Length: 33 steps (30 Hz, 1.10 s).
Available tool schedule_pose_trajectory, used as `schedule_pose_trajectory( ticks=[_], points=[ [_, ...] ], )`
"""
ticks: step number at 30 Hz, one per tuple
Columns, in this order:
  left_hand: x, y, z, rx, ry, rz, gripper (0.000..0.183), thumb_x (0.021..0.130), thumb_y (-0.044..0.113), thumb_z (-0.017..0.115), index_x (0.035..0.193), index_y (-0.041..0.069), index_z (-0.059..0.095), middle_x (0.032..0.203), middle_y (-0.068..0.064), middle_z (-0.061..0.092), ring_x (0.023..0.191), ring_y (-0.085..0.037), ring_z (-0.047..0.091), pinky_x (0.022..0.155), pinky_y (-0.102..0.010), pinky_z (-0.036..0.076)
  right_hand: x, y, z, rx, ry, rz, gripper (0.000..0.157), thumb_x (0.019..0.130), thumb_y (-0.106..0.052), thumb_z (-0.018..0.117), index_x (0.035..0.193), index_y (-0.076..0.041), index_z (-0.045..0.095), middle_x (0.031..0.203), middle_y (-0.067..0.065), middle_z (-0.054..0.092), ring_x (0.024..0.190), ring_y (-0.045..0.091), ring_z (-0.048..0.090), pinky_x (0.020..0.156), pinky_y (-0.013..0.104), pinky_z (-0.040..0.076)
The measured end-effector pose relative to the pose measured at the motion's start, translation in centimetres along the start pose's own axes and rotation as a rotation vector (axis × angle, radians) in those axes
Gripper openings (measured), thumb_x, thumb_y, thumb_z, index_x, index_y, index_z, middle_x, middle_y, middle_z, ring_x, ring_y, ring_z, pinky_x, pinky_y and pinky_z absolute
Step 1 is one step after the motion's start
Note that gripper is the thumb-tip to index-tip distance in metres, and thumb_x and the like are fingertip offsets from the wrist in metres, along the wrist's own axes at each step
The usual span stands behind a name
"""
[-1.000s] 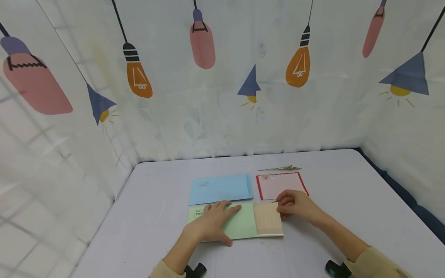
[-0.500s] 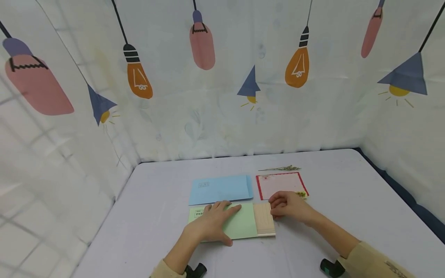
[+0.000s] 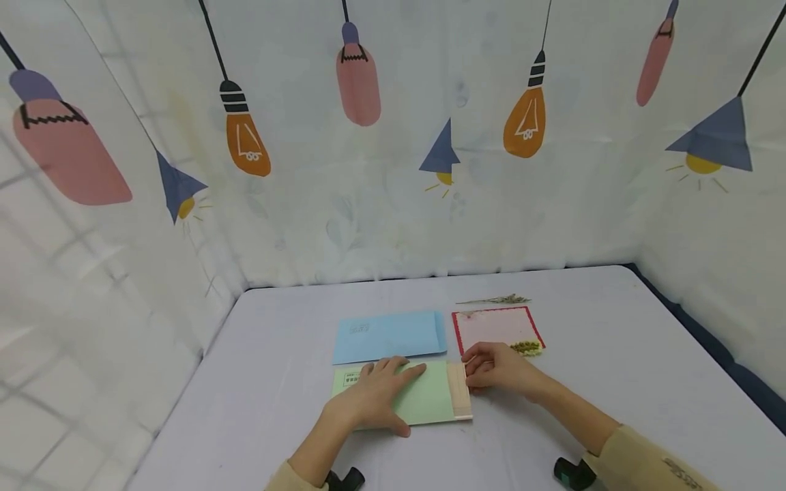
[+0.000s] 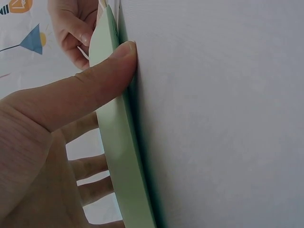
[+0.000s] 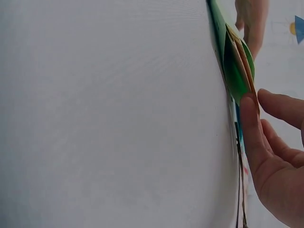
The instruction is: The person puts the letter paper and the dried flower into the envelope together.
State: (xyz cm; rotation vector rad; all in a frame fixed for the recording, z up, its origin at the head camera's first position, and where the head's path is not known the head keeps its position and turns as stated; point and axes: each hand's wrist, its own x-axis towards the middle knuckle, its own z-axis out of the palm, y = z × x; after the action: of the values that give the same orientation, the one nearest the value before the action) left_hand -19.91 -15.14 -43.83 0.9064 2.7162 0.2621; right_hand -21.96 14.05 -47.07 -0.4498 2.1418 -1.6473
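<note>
A pale green envelope (image 3: 434,395) lies at the near middle of the table. My left hand (image 3: 374,397) rests on it with spread fingers, the thumb at its near edge. From the envelope's right end sticks out a strip of folded beige lined paper (image 3: 459,392). At that paper's right edge, my right hand (image 3: 505,372) pinches it between thumb and fingers. In the right wrist view the envelope's mouth (image 5: 235,71) gapes around the paper. The rest of the paper is hidden inside the envelope.
A light blue envelope (image 3: 388,337) lies just behind the green one. To its right is a pink card with a red border (image 3: 488,327), a small yellow-green dried flower sprig (image 3: 526,348) at its lower right. A thin dried sprig (image 3: 503,299) lies farther back.
My right hand has moved left, pushing the beige paper deeper into the green envelope. Less paper shows now, and the yellow-green sprig has come into view. The left hand stays in place.
</note>
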Motion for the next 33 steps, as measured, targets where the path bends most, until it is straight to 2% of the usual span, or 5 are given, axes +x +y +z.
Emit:
schedule_pose_trajectory(
  ticks=[8, 14, 20, 33],
  points=[
    [0.24, -0.12, 0.12, 0.004, -0.008, -0.007, 0.103, 0.065, 0.054, 0.083, 0.151, 0.037, 0.028, 0.148, -0.003, 0.033, 0.134, -0.027, 0.031, 0.103, -0.059, 0.025, 0.42, -0.41, 0.16, 0.014, -0.065, 0.011, 0.04, 0.085, -0.013, 0.074, 0.118, 0.001, 0.057, 0.1, 0.013, 0.065, 0.086, 0.027, 0.066, 0.075, 0.034, 0.055],
    [0.19, -0.07, 0.14, -0.007, -0.01, -0.023, 0.102, 0.066, 0.052, 0.084, 0.151, 0.037, 0.029, 0.147, -0.003, 0.033, 0.133, -0.027, 0.032, 0.102, -0.058, 0.025, 0.67, -0.58, 0.33, -0.02, -0.125, 0.01, 0.043, 0.085, -0.016, 0.074, 0.123, -0.003, 0.057, 0.103, 0.011, 0.064, 0.09, 0.026, 0.065, 0.075, 0.034, 0.052],
    [0.22, 0.05, -0.1, -0.011, -0.003, -0.005, 0.102, 0.067, 0.05, 0.084, 0.151, 0.035, 0.029, 0.148, -0.005, 0.032, 0.134, -0.029, 0.031, 0.102, -0.059, 0.025, 0.83, -0.91, 0.42, -0.044, -0.141, 0.002, 0.047, 0.084, -0.017, 0.076, 0.125, -0.004, 0.056, 0.103, 0.01, 0.064, 0.089, 0.025, 0.065, 0.075, 0.034, 0.052],
    [0.25, 0.19, -0.22, -0.016, -0.031, -0.023, 0.101, 0.068, 0.051, 0.083, 0.151, 0.035, 0.029, 0.148, -0.004, 0.032, 0.134, -0.028, 0.031, 0.103, -0.059, 0.025, 0.97, -0.92, 0.61, 0.036, -0.201, 0.0, 0.048, 0.086, -0.015, 0.074, 0.127, -0.004, 0.052, 0.108, 0.012, 0.066, 0.093, 0.027, 0.067, 0.079, 0.033, 0.052]
  ],
)
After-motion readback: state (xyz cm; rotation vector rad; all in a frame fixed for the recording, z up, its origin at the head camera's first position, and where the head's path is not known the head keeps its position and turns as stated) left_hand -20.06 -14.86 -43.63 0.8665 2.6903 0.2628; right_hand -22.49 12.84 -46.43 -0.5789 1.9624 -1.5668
